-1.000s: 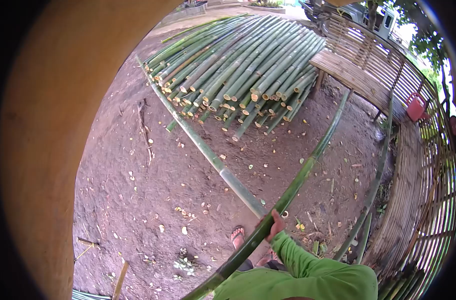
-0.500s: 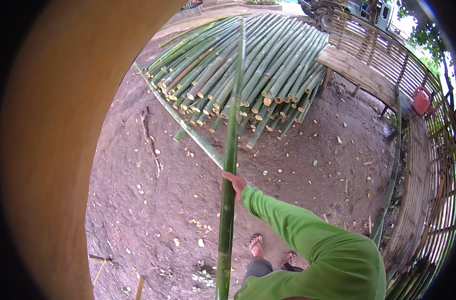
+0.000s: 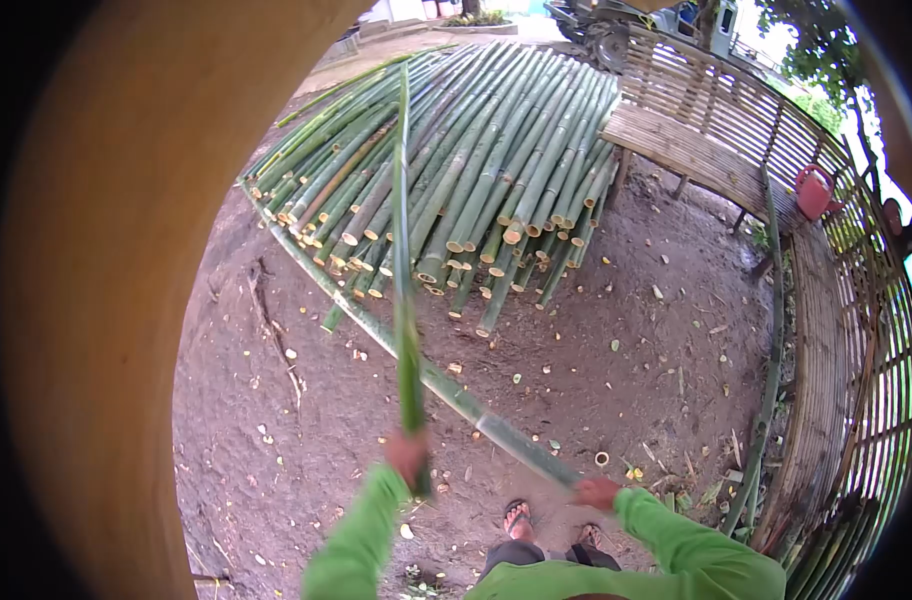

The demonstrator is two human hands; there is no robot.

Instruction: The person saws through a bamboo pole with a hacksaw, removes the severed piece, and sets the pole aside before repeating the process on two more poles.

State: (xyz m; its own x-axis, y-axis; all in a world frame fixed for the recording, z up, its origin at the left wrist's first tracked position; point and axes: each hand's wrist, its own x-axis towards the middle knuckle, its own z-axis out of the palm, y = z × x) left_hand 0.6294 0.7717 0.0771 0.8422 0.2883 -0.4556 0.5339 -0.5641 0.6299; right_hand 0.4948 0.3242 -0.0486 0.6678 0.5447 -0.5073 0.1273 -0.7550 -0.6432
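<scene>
Green pole (image 3: 409,375) in blurred, closed left hand (image 3: 408,458); right hand (image 3: 597,492), fingers indistinct, apparently round a paler pole (image 3: 521,445)

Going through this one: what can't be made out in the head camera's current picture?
All in the head view:
Left hand: blurred, so finger placement on the green bamboo pole is unclear.
Near end of the long pale-green bamboo pole: hidden by the right hand.
Lower poles in the green bamboo stack: mostly covered by upper ones.
Greyish wheeled vehicle: cut off by the top edge.
Far left: blocked by a broad tan curved surface.
</scene>
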